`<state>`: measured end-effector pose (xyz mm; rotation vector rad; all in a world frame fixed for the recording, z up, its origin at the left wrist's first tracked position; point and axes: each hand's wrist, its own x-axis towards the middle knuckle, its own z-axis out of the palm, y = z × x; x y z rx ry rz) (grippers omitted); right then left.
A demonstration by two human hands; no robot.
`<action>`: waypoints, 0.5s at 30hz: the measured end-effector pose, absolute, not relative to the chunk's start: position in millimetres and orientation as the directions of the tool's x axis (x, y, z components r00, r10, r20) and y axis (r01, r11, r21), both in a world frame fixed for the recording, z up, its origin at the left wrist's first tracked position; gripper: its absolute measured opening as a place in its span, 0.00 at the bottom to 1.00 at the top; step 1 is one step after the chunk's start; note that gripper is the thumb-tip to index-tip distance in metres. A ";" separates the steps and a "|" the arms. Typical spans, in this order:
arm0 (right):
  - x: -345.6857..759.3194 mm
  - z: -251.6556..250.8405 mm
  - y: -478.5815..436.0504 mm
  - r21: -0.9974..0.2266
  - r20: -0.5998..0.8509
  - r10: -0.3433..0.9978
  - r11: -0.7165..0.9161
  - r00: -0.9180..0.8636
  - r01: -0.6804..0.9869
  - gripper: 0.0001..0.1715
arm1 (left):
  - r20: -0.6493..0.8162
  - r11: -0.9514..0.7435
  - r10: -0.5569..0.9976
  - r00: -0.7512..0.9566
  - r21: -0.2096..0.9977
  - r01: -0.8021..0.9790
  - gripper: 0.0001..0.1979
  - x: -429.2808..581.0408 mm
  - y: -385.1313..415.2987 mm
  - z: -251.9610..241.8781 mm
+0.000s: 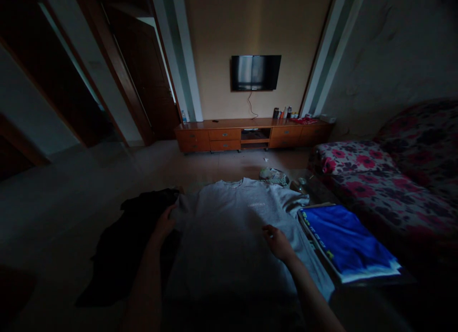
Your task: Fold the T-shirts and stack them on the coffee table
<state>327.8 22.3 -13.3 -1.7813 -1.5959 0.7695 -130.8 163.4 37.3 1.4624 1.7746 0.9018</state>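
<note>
A grey T-shirt (229, 227) is pictured spread flat, front up, between a black garment (121, 246) and a folded blue garment (343, 241). The left hand (164, 224) is laid at its left sleeve, but in the dim light it cannot be told whether cloth is gripped. The right hand (277, 241) is rested on the chest, released. The cloth is judged light and limp, best pinched at shoulders or hem. A floral sofa (393, 179) is crowded close on the right.

We make out little of the table (317, 191) in the dim light. A grey T-shirt (229, 227) lies spread flat on it under our left hand (164, 222) and right hand (277, 241). A black garment (129, 246) lies left of the left hand and a folded blue garment (343, 241) right of the right hand.
</note>
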 end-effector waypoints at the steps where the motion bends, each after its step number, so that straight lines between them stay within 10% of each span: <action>1: 329.1 -16.7 21.7 -0.732 -0.036 0.996 -0.081 0.081 0.677 0.23 | -0.077 0.142 0.987 -0.138 0.815 0.562 0.29 -129.5 163.8 37.2; 12: 326.4 -33.2 18.9 -0.587 -0.144 0.986 -0.156 0.087 0.795 0.20 | 0.413 -0.023 0.880 -0.233 0.528 0.849 0.27 -124.4 168.6 40.8; 15: 326.9 -32.3 19.6 -0.596 -0.140 0.987 -0.143 0.072 0.790 0.19 | 0.288 0.056 0.930 -0.227 0.502 0.863 0.28 -130.4 169.6 44.8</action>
